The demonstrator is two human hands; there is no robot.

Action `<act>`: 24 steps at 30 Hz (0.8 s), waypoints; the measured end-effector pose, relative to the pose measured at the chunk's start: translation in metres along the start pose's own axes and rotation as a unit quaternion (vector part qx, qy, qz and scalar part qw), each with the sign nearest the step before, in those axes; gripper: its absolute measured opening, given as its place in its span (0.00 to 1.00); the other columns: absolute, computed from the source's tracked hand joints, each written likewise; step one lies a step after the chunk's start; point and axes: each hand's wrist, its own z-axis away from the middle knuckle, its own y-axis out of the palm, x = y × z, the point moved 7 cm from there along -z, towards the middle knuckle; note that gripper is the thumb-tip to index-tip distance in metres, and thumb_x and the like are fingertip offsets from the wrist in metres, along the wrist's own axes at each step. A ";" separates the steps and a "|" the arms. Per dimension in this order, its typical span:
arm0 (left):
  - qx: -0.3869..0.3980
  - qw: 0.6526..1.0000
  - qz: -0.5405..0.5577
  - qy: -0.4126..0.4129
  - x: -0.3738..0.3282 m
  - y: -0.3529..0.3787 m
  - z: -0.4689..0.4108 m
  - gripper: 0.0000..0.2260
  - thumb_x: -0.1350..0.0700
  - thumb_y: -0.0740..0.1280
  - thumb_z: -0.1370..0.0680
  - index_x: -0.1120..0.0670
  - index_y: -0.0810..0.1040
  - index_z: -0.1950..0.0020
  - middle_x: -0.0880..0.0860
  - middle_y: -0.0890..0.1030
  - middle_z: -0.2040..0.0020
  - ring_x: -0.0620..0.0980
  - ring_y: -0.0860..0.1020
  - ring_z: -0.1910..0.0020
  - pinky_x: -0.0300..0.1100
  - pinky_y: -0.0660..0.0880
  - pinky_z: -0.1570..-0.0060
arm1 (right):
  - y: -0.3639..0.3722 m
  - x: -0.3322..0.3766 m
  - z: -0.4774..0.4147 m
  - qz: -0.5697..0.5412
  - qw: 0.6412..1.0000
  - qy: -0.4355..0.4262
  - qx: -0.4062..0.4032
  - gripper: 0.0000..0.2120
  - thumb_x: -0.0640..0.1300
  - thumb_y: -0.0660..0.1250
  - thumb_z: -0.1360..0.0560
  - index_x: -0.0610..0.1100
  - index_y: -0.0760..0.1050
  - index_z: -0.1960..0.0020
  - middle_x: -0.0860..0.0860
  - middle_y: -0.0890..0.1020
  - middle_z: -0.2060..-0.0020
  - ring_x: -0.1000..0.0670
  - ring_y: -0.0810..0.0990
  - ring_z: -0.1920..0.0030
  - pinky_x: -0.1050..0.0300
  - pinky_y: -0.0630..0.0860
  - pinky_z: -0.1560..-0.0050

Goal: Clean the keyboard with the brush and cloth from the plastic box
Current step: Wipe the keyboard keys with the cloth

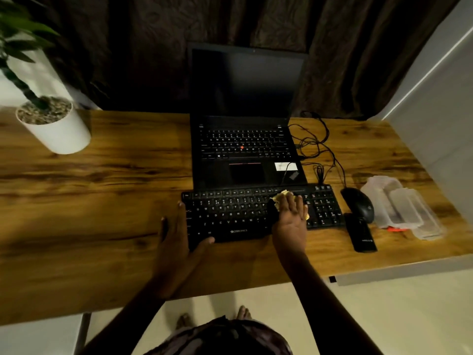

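My right grip (pixel 291 213) lies flat, fingers spread, pressing the yellow cloth (pixel 280 195) onto the keyboard (pixel 230 213) right of centre. My left grip (pixel 176 234), fingers straight, braces its near-left corner. Wiping step, I judge. Next I'd sweep leftward across the rows, lightly. The plastic box (pixel 399 208) sits right on the tabletop (pixel 102 201).
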 end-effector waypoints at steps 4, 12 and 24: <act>-0.020 1.000 -0.012 0.014 -0.002 -0.001 -0.002 0.50 0.26 0.57 0.29 0.49 0.37 0.18 0.53 0.47 0.17 0.50 0.43 0.21 0.57 0.47 0.22 | -0.001 0.009 0.002 -0.002 1.000 0.005 0.003 0.29 0.35 0.57 0.18 0.41 0.52 0.19 0.42 0.51 0.20 0.40 0.45 0.20 0.48 0.38 0.23; -0.036 0.996 -0.062 0.045 0.007 0.005 -0.009 0.49 0.24 0.53 0.26 0.56 0.43 0.18 0.55 0.52 0.17 0.53 0.51 0.19 0.54 0.42 0.20 | 0.016 0.100 0.019 -0.004 0.994 -0.106 -0.004 0.25 0.41 0.53 0.24 0.34 0.73 0.31 0.34 0.75 0.33 0.30 0.72 0.32 0.31 0.67 0.33; -0.003 0.990 -0.122 0.075 0.006 0.007 -0.006 0.36 0.40 0.53 0.22 0.60 0.58 0.20 0.61 0.55 0.19 0.58 0.53 0.19 0.64 0.53 0.23 | 0.028 0.191 0.045 -0.056 0.952 -0.302 -0.011 0.24 0.37 0.55 0.28 0.37 0.78 0.36 0.40 0.80 0.37 0.34 0.76 0.35 0.33 0.69 0.33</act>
